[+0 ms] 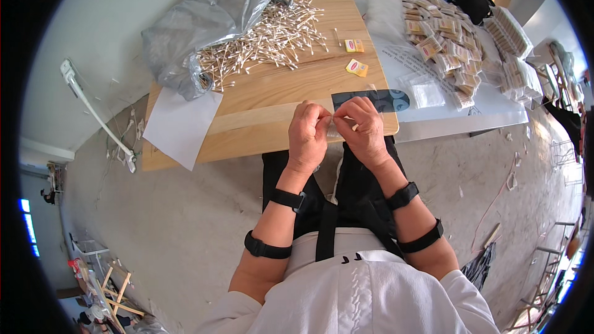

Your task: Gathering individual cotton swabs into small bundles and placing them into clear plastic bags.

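Both hands meet at the near edge of the wooden table (pixel 260 130). My left hand (pixel 307 135) is closed in a pinch, and so is my right hand (pixel 364 131), their fingertips almost touching. A small clear plastic bag (pixel 334 131) shows faintly between them; the fingers hide much of it. Beyond the hands, a heap of loose cotton swabs (pixel 272 40) spills from a large grey plastic bag (pixel 207 21). Two small yellow-and-white cards (pixel 356 67) lie to the right of the heap, with a single swab near the farther one. Beside my right hand is a dark patterned strip (pixel 390 100).
A white sheet of paper (pixel 182 127) hangs over the table's left front corner. On the adjoining grey-covered surface sit flat clear bags (pixel 427 91) and a big pile of packed swabs (pixel 451 43). A white lamp-like pole (pixel 93 111) stands left. Black and blue bags lie far right.
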Demonstrator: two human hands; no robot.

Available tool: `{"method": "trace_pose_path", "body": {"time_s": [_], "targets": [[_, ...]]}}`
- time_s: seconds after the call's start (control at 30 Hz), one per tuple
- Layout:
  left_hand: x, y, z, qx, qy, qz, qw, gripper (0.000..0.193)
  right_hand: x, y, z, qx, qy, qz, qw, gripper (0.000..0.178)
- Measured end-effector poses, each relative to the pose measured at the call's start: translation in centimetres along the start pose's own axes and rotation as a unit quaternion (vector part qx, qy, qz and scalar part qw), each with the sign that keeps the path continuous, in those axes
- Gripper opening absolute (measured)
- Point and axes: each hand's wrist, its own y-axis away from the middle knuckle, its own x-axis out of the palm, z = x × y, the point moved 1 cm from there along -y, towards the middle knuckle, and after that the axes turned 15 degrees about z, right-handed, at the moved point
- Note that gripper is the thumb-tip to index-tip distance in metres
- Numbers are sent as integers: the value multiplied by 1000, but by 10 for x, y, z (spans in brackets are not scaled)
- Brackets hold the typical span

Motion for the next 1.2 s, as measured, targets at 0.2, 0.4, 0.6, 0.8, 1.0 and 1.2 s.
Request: {"method": "trace_pose_path", "body": {"time_s": [0.2,0.4,0.6,0.8,1.0,1.2], "targets": [[-8,-1,-3,15,-45,-61,997,10,-12,-7,2,-34,74,-58,995,9],[-22,9,5,-6,75,-31,997,2,-34,14,-33,126,-101,-133,978,13],[-5,45,16,-166,185,95,964,4,5,46,-27,434,-536,63,721,35],[-1,44,11,-233,332,39,913,8,33,50,-38,411,-671,-34,616,10],[-1,41,4,-423,417,11,805,20,45,61,-36,416,-705,-55,571,7],[8,42,0,-471,443,17,763,21,42,66,-36,423,-699,-38,576,9]]}}
